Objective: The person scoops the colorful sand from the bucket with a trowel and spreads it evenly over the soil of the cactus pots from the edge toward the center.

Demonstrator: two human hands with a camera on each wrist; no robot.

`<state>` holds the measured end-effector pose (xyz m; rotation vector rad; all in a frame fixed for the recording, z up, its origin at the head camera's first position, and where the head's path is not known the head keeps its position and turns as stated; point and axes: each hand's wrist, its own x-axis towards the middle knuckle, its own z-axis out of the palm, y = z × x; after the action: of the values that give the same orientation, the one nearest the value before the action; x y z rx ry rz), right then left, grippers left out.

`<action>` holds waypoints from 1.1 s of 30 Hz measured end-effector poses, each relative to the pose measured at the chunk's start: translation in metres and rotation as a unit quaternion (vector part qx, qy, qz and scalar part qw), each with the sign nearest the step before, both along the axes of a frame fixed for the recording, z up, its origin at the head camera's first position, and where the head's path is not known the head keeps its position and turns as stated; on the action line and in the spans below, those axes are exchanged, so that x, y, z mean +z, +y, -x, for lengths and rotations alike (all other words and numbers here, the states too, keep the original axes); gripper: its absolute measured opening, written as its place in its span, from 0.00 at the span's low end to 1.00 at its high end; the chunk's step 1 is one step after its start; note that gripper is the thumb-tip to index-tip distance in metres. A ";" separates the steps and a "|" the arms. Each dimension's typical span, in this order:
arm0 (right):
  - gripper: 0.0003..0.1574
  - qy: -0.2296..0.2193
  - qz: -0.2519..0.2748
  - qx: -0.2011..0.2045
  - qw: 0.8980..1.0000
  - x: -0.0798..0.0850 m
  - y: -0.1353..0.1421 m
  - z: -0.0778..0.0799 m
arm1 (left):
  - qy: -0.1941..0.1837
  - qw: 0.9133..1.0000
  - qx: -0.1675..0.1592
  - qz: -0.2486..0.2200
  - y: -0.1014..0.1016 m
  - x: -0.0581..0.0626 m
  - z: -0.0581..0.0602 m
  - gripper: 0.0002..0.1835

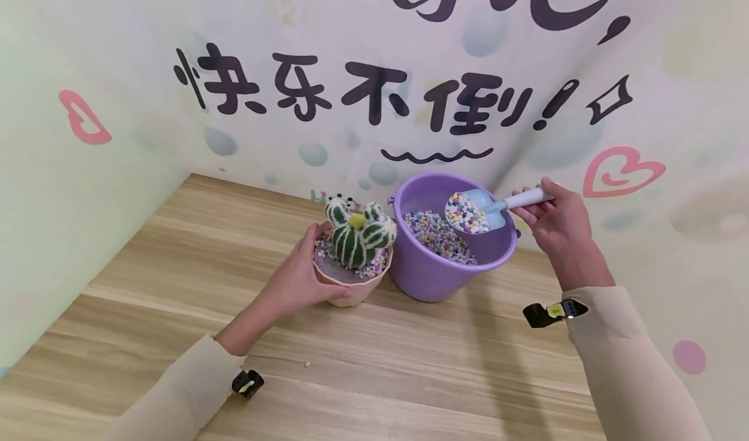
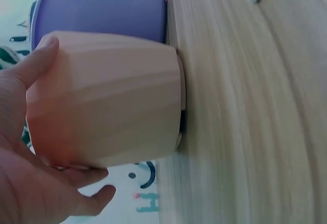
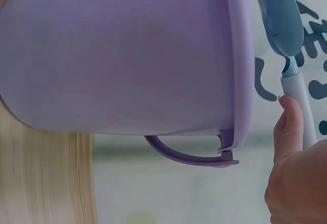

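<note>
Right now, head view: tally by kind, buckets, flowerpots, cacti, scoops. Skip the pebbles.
Purple bucket: 1
Pink flowerpot: 1
Green-and-white cactus: 1
Light-blue scoop: 1
Total: 4

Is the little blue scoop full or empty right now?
Loaded: the head view shows colorful pebbles heaped in the scoop, which the right hand holds by its handle above the purple bucket.
</note>
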<state>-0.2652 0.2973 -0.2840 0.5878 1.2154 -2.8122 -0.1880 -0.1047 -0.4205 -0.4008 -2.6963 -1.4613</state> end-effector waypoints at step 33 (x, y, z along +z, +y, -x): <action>0.17 0.030 0.126 -0.031 0.991 -0.014 -0.001 -0.056 | -0.031 0.998 0.024 0.049 0.009 0.007 -0.014 0.76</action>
<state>-0.2094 0.2964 -0.2980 0.5374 0.8422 -2.9879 -0.1738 -0.0958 -0.4139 -0.2986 -2.8128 -1.3564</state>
